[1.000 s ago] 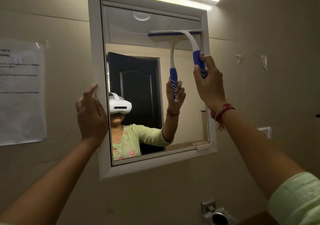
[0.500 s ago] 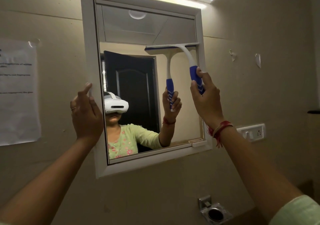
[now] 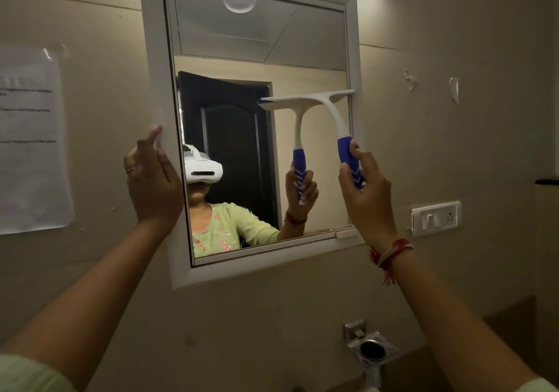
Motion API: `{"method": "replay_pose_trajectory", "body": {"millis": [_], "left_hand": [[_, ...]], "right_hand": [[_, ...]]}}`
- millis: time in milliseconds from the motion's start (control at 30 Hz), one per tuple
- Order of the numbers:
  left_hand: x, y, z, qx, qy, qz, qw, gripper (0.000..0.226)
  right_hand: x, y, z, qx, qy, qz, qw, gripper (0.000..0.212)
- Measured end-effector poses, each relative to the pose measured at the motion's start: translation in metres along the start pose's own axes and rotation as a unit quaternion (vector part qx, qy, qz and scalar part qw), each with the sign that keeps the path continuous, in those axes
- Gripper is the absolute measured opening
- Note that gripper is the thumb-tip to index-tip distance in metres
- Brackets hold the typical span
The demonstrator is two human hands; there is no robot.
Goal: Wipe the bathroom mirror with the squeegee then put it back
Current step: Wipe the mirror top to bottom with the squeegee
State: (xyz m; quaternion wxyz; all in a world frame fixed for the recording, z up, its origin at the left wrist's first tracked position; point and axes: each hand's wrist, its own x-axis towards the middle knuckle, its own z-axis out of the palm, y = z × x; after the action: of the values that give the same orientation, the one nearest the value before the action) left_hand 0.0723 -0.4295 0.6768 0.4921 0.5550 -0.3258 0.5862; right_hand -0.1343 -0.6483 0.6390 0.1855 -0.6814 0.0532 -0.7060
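While my left hand (image 3: 151,180), fingers straight, rests against the white frame (image 3: 154,59) of the mirror (image 3: 230,44), the squeegee (image 3: 338,125) sits with its blade on the glass about halfway down the right side, my right hand (image 3: 363,189) wrapped round its blue grip. By my reckoning the wipe is mid-course; the lower glass and the return are not yet done. Lower right, a metal wall holder (image 3: 372,351) shows only a dark opening; contents unclear.

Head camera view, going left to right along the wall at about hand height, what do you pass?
paper sheet → left hand → squeegee → right hand → switch plate
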Motion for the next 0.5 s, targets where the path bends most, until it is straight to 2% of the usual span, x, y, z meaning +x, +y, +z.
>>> {"method": "replay_pose_trajectory", "body": {"millis": [500], "left_hand": [[-0.002, 0.001, 0.001, -0.007, 0.002, -0.017, 1.0, 0.033]], "right_hand": [[-0.068, 0.004, 0.0, 0.044, -0.016, 0.056, 0.997, 0.054]]}}
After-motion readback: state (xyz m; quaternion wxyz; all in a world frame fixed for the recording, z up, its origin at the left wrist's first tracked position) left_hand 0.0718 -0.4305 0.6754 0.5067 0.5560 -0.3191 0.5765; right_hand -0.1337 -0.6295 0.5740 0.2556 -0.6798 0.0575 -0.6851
